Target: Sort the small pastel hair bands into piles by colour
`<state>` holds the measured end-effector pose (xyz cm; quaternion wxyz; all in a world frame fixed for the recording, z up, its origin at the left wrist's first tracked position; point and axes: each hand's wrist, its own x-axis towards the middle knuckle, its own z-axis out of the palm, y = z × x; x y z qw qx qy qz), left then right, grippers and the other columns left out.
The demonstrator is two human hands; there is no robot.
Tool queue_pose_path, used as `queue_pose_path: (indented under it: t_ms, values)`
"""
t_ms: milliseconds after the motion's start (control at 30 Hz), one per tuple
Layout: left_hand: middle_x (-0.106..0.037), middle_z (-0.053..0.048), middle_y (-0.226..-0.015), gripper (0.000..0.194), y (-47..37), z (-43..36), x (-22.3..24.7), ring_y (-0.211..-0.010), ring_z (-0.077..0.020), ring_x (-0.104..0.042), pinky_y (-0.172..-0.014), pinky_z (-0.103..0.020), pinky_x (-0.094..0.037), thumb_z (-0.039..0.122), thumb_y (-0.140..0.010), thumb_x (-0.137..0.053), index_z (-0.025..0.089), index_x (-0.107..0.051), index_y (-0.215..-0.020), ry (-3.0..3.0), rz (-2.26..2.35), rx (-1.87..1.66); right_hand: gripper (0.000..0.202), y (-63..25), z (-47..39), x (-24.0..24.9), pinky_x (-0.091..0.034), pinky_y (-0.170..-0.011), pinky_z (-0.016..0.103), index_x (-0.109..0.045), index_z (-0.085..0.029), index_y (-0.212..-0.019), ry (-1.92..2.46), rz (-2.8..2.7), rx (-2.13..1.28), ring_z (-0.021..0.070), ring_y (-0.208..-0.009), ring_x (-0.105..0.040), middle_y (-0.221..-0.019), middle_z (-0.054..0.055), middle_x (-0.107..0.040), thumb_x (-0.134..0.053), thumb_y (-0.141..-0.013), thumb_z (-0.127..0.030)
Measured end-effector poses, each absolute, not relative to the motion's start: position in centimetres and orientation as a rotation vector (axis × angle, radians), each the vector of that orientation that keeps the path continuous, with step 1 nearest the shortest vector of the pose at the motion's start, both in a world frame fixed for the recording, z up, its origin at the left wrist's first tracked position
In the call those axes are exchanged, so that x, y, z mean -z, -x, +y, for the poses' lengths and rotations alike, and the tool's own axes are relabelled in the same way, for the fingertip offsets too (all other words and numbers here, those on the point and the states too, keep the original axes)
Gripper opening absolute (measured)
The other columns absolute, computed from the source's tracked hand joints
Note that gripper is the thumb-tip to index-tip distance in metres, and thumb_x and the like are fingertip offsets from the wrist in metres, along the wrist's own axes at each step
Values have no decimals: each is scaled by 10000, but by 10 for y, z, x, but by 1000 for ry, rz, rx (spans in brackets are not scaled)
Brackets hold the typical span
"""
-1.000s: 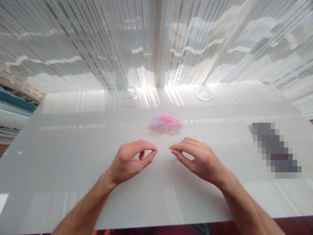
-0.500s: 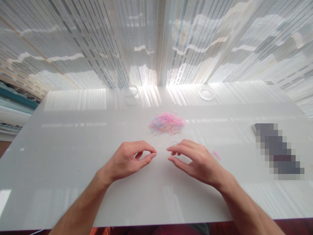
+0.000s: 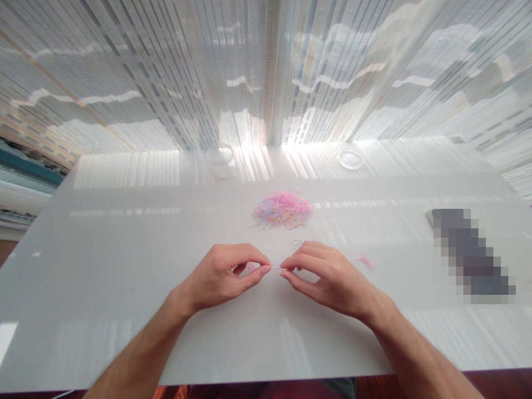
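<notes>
A thin, pale pinkish strand (image 3: 276,268) spans the small gap between my two hands, just above the table. My left hand (image 3: 226,271) pinches one end between thumb and forefinger. The other end meets the closed thumb and forefinger of my right hand (image 3: 334,274). Beyond them lies a loose pile of thin pastel strands (image 3: 282,209), pink, blue and yellowish. Some pink strands (image 3: 250,267) show through the gap inside my left hand's grip. A bluish looped strand (image 3: 296,243) lies just behind my right fingers, partly hidden.
A few pink strands (image 3: 366,261) lie right of my right hand. A clear round container (image 3: 221,160) and a clear round dish (image 3: 351,159) stand at the back of the white table (image 3: 124,244). A dark, pixelated oblong object (image 3: 469,252) lies at right. Striped curtains (image 3: 249,55) hang behind.
My hands have come closer together and slightly nearer to me. My right thumb and forefinger, apart before, have closed on the strand's free end.
</notes>
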<state>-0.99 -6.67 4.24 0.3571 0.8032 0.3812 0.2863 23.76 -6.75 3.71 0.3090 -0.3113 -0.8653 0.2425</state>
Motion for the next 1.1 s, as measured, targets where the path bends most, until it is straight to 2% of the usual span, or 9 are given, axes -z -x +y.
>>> queue_pose_path:
  t_ms: [400,600,867,1100]
  values:
    - [-740,11,-780,97,10,-69,-40,-590,-90,-570,-540,-213,-431,153,-915,-655,210,-733,-916,-2178,985,-710,110,-240,-68,-37,-486,-649,297,-666,-198,-902,861,-2276,-636,158,-704,-604,-752,19,-687,-585,-958,-150]
    - [-746,20,-794,100,9,-68,-43,-610,-90,-599,-576,-210,-443,138,-921,-651,212,-718,-919,-2259,975,-721,100,-242,-65,-40,-495,-649,294,-666,-201,-895,878,-2283,-650,158,-709,-621,-762,17,-686,-605,-939,-136]
    - [-749,15,-851,75,12,-66,-45,-565,-72,-544,-536,-210,-416,166,-949,-644,210,-706,-953,-2325,1040,-801,74,-291,-81,-60,-519,-651,263,-704,-213,-945,1251,-1979,-282,134,-692,-633,-789,0,-703,-665,-935,-151]
    - [-740,33,-840,86,15,-65,-41,-588,-73,-565,-566,-202,-426,160,-963,-628,219,-689,-948,-2385,1058,-787,68,-306,-134,-28,-473,-637,247,-704,-210,-957,1519,-1811,-164,115,-664,-570,-769,-15,-664,-676,-944,-149]
